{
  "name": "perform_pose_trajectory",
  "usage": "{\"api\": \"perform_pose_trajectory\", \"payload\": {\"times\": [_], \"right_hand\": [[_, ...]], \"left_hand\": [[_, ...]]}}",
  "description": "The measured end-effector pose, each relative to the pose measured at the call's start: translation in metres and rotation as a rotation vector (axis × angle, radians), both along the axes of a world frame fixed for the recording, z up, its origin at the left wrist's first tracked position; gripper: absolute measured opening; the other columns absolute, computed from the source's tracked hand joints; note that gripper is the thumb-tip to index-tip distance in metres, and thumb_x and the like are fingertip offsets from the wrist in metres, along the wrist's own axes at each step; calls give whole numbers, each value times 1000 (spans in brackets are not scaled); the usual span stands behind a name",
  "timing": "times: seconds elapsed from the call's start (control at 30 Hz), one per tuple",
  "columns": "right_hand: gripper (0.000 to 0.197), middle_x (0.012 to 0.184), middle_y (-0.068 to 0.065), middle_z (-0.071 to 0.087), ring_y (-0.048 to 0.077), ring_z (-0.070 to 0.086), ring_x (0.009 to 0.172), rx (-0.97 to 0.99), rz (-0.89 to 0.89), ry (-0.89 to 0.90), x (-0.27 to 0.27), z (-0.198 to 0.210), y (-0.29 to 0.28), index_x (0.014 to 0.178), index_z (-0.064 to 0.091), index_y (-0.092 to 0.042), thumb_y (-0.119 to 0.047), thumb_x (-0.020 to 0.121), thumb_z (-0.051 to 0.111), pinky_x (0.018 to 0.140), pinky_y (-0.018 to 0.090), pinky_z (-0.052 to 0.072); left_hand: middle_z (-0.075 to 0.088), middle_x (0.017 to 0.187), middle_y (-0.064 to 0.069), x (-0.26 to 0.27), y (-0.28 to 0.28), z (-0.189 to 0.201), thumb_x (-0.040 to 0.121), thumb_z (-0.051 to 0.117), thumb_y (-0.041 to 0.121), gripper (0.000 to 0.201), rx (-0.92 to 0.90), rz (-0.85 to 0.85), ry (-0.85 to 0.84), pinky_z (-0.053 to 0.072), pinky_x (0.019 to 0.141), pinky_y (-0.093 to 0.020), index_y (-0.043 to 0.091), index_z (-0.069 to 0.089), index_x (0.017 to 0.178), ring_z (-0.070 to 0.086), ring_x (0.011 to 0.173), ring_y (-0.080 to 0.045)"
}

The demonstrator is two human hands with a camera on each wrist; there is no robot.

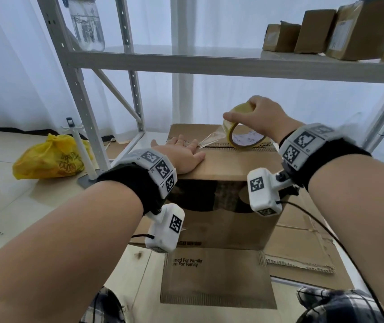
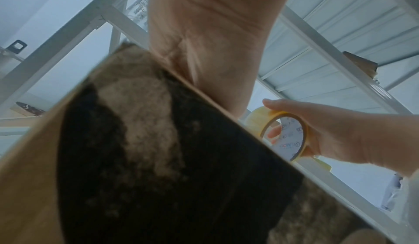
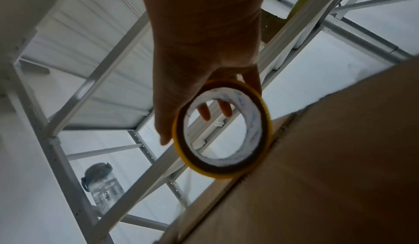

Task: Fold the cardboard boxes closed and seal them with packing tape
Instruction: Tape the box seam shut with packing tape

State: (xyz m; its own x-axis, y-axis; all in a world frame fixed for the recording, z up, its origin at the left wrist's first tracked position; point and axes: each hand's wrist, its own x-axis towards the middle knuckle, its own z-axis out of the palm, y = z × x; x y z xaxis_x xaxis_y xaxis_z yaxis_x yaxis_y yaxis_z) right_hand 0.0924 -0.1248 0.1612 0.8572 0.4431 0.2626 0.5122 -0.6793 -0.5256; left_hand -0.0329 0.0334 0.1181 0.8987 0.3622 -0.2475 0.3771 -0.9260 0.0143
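Observation:
A brown cardboard box (image 1: 223, 213) stands on the floor with its top flaps folded shut. My left hand (image 1: 181, 152) lies flat on the top at the left end of the centre seam, fingers straight, pressing down the end of a clear strip of tape (image 1: 212, 138). My right hand (image 1: 260, 115) grips a yellow-edged roll of packing tape (image 1: 242, 131) standing on edge on the seam further right. The strip runs taut from the roll to my left fingers. The right wrist view shows the roll (image 3: 223, 131) against the box edge (image 3: 317, 158), fingers through its core.
A white metal shelf rack (image 1: 209, 64) rises right behind the box, holding several small cartons (image 1: 321, 31) at upper right and a clear jar (image 1: 87, 22) at upper left. A yellow bag (image 1: 51, 157) lies on the floor left. Flattened cardboard (image 1: 216, 278) lies in front.

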Motion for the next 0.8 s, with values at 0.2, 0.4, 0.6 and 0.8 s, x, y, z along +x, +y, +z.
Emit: {"api": "perform_pose_trajectory", "payload": {"times": [0.2,0.4,0.6,0.8], "right_hand": [[49,98,3,54,22,51,91,98,-34,9,-4,-10,1,101,51,-14,-56,79,63,74,33,41],[43,83,-1,56,18,55,80,135,-2,128,-22,-9,34,92,56,-14,-55,76,59,69,33,43],[43,94,-3,56,20,53,91,-30,-65,-17,-23,0,29,100,54,-19,-56,78,55,74,35,40],[36,75,-2,53,19,51,73,187,-65,106,-11,-6,14,78,53,-17,-52,76,58,68,36,42]], "left_hand": [[-7,160,-4,7,-9,-4,97,13,58,72,-5,-54,-32,-7,118,-39,14,-1,152,-6,147,-17],[-3,160,-5,11,-10,-1,94,13,64,69,-34,-68,-22,0,118,-44,29,2,152,-3,147,-24],[-6,160,2,5,-2,0,92,17,67,73,-64,-63,-26,-2,118,-41,29,-1,152,-5,147,-19],[-7,160,2,-3,10,0,86,22,75,90,-67,-73,-48,0,117,-35,19,-4,153,-4,147,-14]]}}
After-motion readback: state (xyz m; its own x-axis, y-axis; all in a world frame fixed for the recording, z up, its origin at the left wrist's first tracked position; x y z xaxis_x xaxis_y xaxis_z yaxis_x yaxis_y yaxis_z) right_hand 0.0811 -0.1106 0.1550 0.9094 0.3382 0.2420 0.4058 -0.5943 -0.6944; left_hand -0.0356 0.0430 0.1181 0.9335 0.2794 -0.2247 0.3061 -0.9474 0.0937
